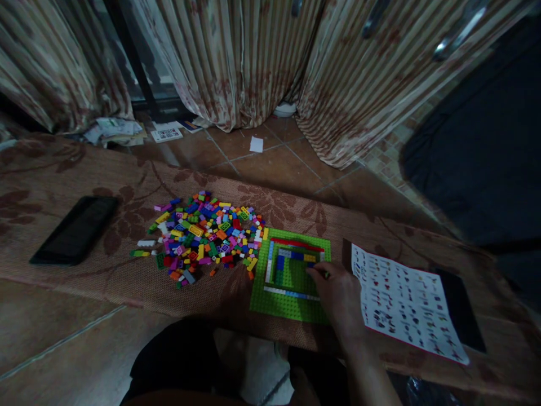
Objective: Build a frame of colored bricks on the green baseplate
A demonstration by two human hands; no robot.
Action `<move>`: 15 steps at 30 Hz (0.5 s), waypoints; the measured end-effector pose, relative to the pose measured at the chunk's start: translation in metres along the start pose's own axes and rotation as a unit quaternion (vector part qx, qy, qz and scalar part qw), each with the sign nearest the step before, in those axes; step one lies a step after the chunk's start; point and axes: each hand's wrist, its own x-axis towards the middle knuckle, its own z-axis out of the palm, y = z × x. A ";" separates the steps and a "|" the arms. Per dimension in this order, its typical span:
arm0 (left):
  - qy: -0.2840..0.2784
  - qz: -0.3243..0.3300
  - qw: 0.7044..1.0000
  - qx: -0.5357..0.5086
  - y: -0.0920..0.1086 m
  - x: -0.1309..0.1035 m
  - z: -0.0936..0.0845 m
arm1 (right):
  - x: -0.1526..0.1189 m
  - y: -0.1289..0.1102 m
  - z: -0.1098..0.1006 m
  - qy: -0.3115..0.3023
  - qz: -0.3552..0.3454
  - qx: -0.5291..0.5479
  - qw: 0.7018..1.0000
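Observation:
My right hand (337,288) reaches over the right side of a green studded baseplate (291,310), its thumb and fingers pinched together. What the fingertips hold, if anything, is too small and dark to make out. They are at the inner rows of bricks, close to a yellow brick (310,257). On the plate, a red row (296,243) runs along the far side and a white and light-blue row (289,293) along the near side. Inside these is a smaller outline with blue bricks (279,264). My left hand is out of view.
Left of the plate lies a heap of loose coloured bricks (211,234). A printed sheet (401,299) lies to the right, partly over a dark flat object (460,310). A black phone-like slab (76,231) rests at the far left. Striped curtains (236,62) hang beyond the cloth-covered surface (228,299).

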 end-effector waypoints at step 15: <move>0.013 0.064 0.989 -0.131 0.007 -0.010 0.012 | 0.004 -0.001 -0.026 0.124 0.168 0.214 0.954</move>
